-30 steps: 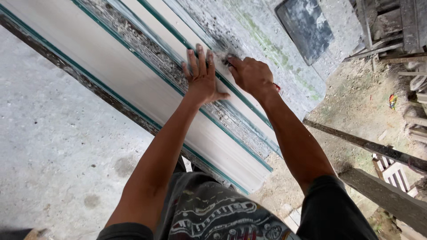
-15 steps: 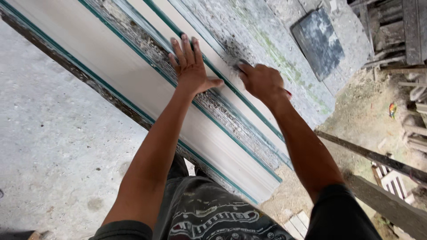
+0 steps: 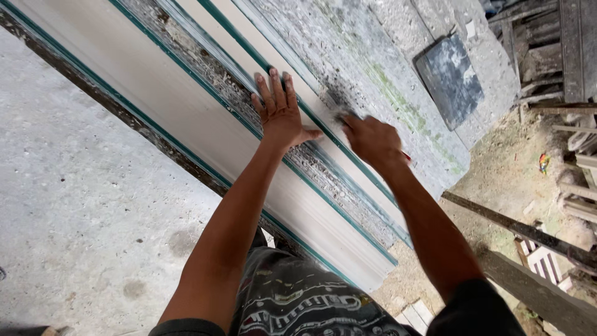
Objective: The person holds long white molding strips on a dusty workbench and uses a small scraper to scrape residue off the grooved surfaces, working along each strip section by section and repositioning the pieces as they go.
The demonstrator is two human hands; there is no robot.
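Note:
My left hand (image 3: 283, 115) lies flat, fingers spread, on a long white moulding (image 3: 186, 106) edged with teal stripes and patches of scraped, flaking paint. Just to its right, my right hand (image 3: 373, 140) is closed around a small scraping tool whose grey blade (image 3: 336, 102) presses against the moulding's upper teal edge. A bit of red handle (image 3: 407, 157) shows behind the wrist. Both forearms reach up from the bottom of the view.
Rough grey concrete (image 3: 81, 205) lies left of the moulding, and a stained, mossy plaster surface (image 3: 373, 68) to its right. A dark square slab (image 3: 449, 78) rests farther right. Wooden beams (image 3: 528, 239) and planks (image 3: 572, 50) cross above dirt ground.
My right hand has slid a little away from the left along the teal edge. The left hand stays pressed flat. The camera view has shifted slightly.

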